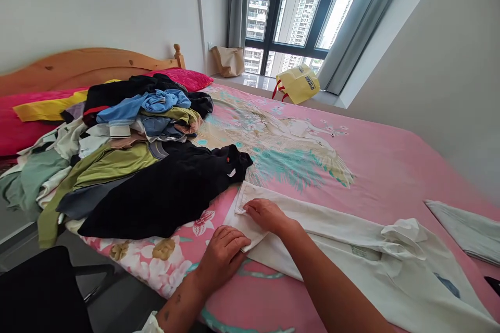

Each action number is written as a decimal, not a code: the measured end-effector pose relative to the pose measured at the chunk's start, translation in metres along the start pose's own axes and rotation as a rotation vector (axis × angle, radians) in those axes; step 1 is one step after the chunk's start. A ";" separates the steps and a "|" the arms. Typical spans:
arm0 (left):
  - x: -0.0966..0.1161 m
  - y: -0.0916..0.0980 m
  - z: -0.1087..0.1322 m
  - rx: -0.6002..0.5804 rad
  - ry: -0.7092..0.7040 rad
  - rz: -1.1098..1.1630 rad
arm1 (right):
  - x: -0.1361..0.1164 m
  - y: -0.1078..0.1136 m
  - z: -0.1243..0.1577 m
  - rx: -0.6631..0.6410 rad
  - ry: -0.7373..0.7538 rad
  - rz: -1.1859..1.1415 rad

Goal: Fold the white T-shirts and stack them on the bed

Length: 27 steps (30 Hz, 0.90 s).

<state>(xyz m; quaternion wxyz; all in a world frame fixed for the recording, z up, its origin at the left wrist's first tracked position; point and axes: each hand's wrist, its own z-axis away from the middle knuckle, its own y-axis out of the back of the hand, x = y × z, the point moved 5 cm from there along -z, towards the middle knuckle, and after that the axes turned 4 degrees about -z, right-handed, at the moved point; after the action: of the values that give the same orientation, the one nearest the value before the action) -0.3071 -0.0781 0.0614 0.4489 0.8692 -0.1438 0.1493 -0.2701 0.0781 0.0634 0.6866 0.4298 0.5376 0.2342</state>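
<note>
We rest our left hand (223, 251) and right hand (267, 214), fingers bent, at the hem of the white trousers (351, 260), lower centre to lower right, pinching or not we cannot tell; the cloth looks light and limp, best taken by the hem corners.

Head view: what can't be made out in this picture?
All in the head view:
- White garment: cut off at the lower right; right forearm covers part of it.
- Print on that garment: too small to read.
- Undersides of the left hand and right hand: hidden by their backs, so grip is unclear.
- Clothes pile: upper pieces hide lower ones.
- Dark thing: cut by the right edge.
</note>
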 end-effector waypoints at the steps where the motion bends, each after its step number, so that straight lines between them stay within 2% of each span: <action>1: -0.003 0.001 -0.005 0.010 0.038 0.013 | 0.005 0.004 0.005 0.010 -0.021 -0.044; 4: -0.024 -0.001 -0.025 0.005 0.251 0.048 | 0.023 0.013 0.027 0.120 -0.099 -0.101; 7: -0.050 -0.013 -0.047 -0.078 0.419 0.053 | 0.040 0.013 0.056 0.311 -0.161 -0.084; 11: -0.077 -0.031 -0.060 -0.149 0.489 -0.052 | 0.045 0.004 0.090 0.495 -0.139 -0.073; 14: -0.080 -0.030 -0.057 -0.082 0.516 -0.113 | 0.034 -0.002 0.106 0.592 -0.065 -0.025; 17: -0.059 -0.024 -0.050 -0.035 0.352 -0.206 | 0.020 -0.010 0.109 0.576 -0.010 0.007; 20: -0.036 -0.033 -0.036 -0.214 0.151 -0.290 | 0.011 -0.025 0.105 0.440 -0.034 0.050; 22: -0.032 -0.040 -0.027 -0.349 0.165 -0.328 | 0.009 -0.035 0.105 0.327 -0.064 0.084; 24: -0.034 -0.043 -0.023 -0.430 0.235 -0.338 | 0.011 -0.038 0.108 0.280 -0.097 0.097; 27: -0.033 -0.040 -0.026 -0.421 0.260 -0.333 | 0.020 -0.023 0.113 0.373 -0.167 0.090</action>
<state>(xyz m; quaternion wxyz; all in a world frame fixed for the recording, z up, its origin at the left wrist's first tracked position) -0.3254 -0.0308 0.0335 0.6523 0.7421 0.0316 0.1509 -0.1606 0.0439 0.0392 0.6261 0.5910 0.4931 0.1248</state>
